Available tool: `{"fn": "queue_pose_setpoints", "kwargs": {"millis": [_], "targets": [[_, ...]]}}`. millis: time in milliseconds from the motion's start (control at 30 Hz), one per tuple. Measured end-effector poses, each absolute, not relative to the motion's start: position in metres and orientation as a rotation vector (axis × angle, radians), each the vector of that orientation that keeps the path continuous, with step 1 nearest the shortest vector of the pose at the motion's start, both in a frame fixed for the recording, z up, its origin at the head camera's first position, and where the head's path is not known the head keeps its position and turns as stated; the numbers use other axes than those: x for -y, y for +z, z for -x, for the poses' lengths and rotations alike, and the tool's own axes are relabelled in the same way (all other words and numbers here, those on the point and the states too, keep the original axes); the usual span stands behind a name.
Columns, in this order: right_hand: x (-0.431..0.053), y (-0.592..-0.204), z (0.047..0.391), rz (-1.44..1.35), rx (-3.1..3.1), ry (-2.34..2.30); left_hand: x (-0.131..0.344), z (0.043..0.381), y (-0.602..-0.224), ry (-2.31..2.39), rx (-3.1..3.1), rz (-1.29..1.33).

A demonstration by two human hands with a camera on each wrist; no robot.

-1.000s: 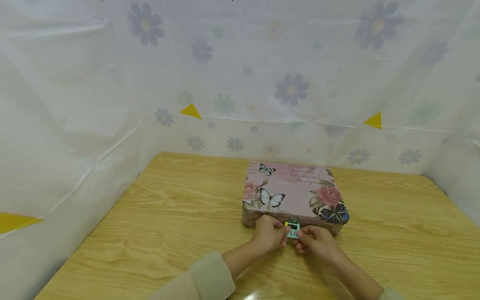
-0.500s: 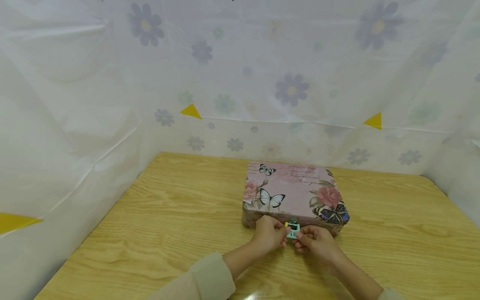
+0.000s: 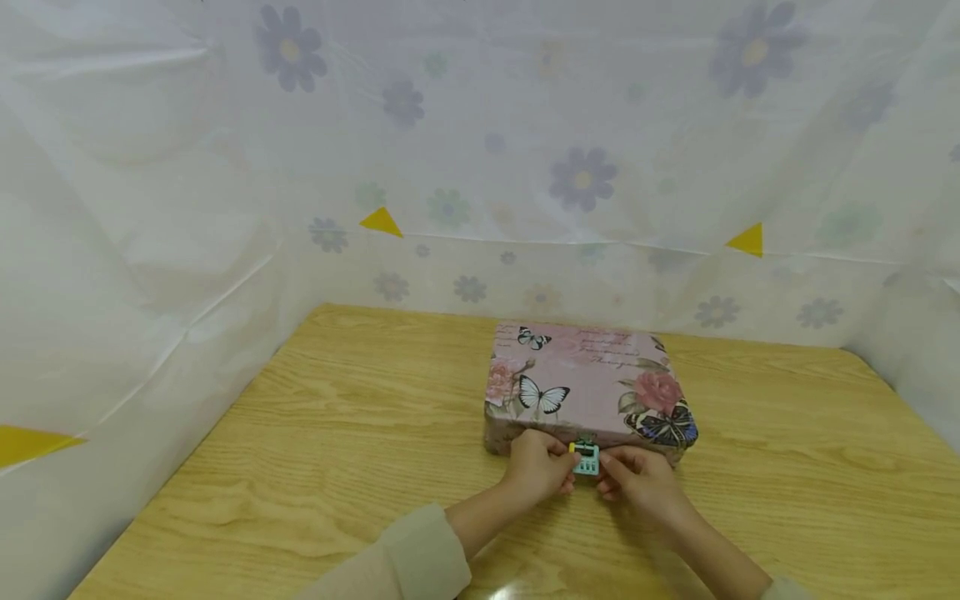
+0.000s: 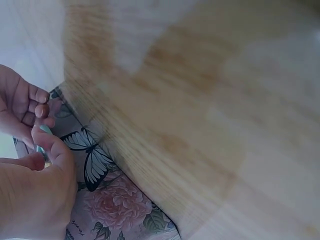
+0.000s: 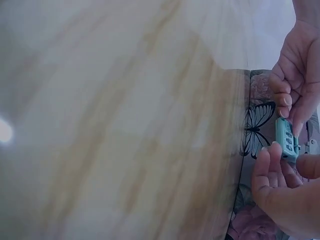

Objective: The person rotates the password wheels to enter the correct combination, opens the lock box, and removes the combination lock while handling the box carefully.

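A small teal combination padlock [image 3: 586, 460] with a yellow corner hangs at the front clasp of a pink box [image 3: 577, 367] printed with roses and butterflies. My left hand [image 3: 536, 471] pinches the padlock's left side between thumb and fingers. At its right edge, the curled fingers and thumb of my right hand [image 3: 641, 483] hold the body, leaving the number dials uncovered. Those dials also show on the padlock [image 5: 286, 140] in the right wrist view. The left wrist view gives only a sliver of teal between the fingers. The box lid is down.
The box stands on a wood-grain table [image 3: 360, 417], toward its back. A white flower-patterned sheet [image 3: 465, 150] hangs behind the table and along its sides, with yellow triangles [image 3: 382, 222] on it.
My right thumb has shifted slightly right, from the padlock's face to its edge, so more of the dials shows. The left hand and box stay where they were.
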State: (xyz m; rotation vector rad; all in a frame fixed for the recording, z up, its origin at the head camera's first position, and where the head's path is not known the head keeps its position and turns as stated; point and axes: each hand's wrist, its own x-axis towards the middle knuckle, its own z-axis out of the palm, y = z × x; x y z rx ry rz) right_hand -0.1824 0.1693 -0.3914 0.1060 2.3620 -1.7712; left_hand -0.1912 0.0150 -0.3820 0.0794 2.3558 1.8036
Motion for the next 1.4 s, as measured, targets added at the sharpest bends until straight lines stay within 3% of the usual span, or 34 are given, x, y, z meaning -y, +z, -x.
{"fn": "queue_pose_setpoints", "kwargs": {"millis": [1400], "targets": [[-0.161, -0.384, 0.185, -0.181, -2.576, -1.640, -0.023, 0.190, -0.380, 1.799, -2.439, -0.036]]}}
